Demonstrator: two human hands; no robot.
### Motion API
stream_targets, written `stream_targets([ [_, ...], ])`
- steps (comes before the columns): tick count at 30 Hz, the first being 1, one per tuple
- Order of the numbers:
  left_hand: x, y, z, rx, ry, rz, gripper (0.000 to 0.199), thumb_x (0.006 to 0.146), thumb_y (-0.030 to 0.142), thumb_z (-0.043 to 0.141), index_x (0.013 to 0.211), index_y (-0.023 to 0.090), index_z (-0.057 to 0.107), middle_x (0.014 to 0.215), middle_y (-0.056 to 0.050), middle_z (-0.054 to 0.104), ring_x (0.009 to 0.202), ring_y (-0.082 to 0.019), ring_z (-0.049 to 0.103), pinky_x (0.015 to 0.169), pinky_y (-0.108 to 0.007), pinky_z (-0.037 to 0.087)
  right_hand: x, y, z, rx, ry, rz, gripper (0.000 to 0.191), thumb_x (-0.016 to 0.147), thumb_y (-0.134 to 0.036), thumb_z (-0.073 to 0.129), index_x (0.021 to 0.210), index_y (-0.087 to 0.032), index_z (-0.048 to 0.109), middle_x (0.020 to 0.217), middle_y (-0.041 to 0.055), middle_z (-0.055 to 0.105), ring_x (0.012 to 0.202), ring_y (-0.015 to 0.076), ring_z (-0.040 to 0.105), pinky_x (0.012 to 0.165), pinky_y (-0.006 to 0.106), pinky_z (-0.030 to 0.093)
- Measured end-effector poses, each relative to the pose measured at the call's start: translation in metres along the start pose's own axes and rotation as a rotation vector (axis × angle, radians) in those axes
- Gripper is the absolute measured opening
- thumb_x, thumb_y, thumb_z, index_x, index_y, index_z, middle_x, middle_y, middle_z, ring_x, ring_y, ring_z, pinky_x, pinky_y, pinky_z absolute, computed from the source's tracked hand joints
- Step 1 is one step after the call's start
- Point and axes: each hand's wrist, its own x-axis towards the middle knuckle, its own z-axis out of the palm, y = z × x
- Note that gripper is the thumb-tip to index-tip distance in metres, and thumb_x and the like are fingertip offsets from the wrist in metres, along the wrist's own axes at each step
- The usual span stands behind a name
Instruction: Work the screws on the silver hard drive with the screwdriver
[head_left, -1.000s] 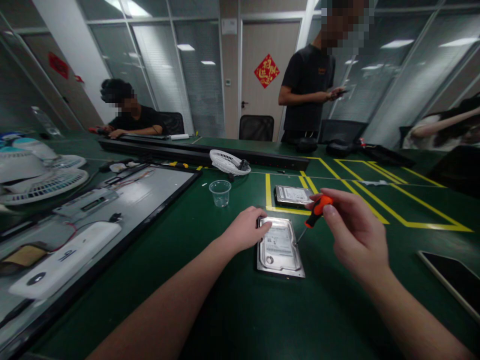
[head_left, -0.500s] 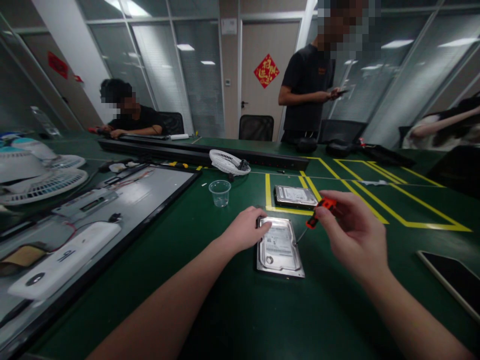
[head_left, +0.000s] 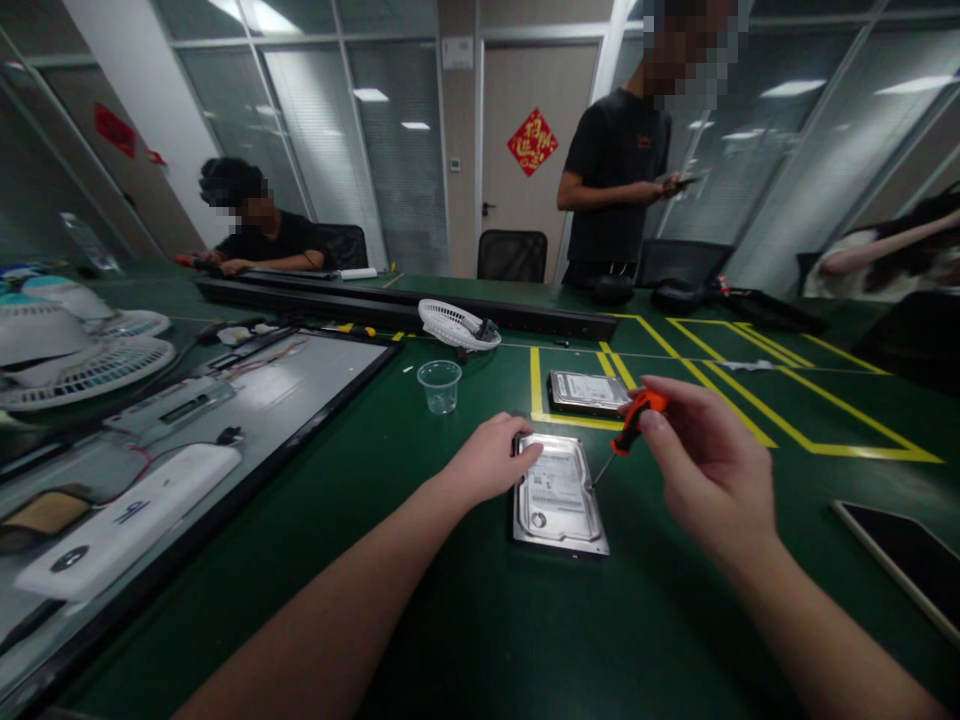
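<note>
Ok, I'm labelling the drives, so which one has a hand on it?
The nearer drive, with the left hand holding its edge; the farther drive, beside yellow tape, has no hand resting on it.

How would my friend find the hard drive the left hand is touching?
On the green table, find the left hand. The hard drive lies flat beneath its thumb, with an orange-and-black screwdriver at its right edge. Unlike the other hard drive farther back, it sits outside the yellow tape.

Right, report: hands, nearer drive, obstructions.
Left hand on nearer hard drive; right hand gripping screwdriver. Drive flat, label up, screwdriver tip at right edge. Plastic cup apart, not blocking.
</note>
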Motion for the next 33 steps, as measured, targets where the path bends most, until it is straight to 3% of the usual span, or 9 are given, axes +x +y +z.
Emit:
stream_targets([
  [10,0.0002,0.0006,0.0,-0.006,-0.003,-0.009,0.033,0.097,0.041,0.061,0.116,0.017,0.073,0.108,-0.009,0.067,0.093,-0.022,0.065,0.085,-0.035,0.052,0.0026,0.0043,-0.0013,-0.099,0.034,-0.052,0.033,0.09,-0.023,0.078,0.121,-0.029,0.07,0.107,0.004,0.068,0.094,0.0196,0.067,0.084,0.034,0.058],
  [13,-0.0002,0.0007,-0.0003,-0.008,-0.004,-0.015,0.034,0.097,0.042,0.061,0.117,0.018,0.073,0.108,-0.009,0.067,0.093,-0.022,0.065,0.085,-0.035,0.052,0.0019,0.0015,-0.0014,-0.074,0.035,-0.012,0.024,0.097,-0.028,0.069,0.121,-0.028,0.07,0.104,0.0047,0.069,0.09,0.0194,0.068,0.082,0.035,0.058],
  [17,-0.0005,0.0012,-0.0012,-0.008,-0.003,-0.007,0.034,0.097,0.041,0.061,0.116,0.017,0.073,0.107,-0.009,0.067,0.093,-0.023,0.064,0.086,-0.035,0.052,0.0011,-0.0026,-0.0011,-0.004,0.025,0.021,0.022,0.103,-0.03,0.059,0.122,-0.027,0.07,0.11,0.006,0.073,0.1,0.0195,0.071,0.087,0.034,0.059],
  [25,-0.0001,0.0026,-0.0017,-0.004,0.004,-0.006,0.033,0.096,0.04,0.062,0.115,0.016,0.074,0.106,-0.009,0.067,0.092,-0.022,0.065,0.085,-0.035,0.051,0.0012,-0.0028,0.0022,0.017,0.03,0.039,0.026,0.096,-0.026,0.07,0.123,-0.026,0.067,0.114,0.0071,0.074,0.101,0.022,0.075,0.091,0.039,0.062],
  [33,0.0,0.0027,-0.002,-0.01,-0.007,-0.023,0.035,0.097,0.042,0.061,0.118,0.017,0.073,0.109,-0.009,0.067,0.093,-0.023,0.065,0.086,-0.036,0.052,0.0019,0.0032,-0.0011,-0.091,0.056,0.004,0.034,0.089,-0.023,0.078,0.12,-0.028,0.067,0.103,0.0034,0.07,0.089,0.0178,0.07,0.081,0.032,0.062],
])
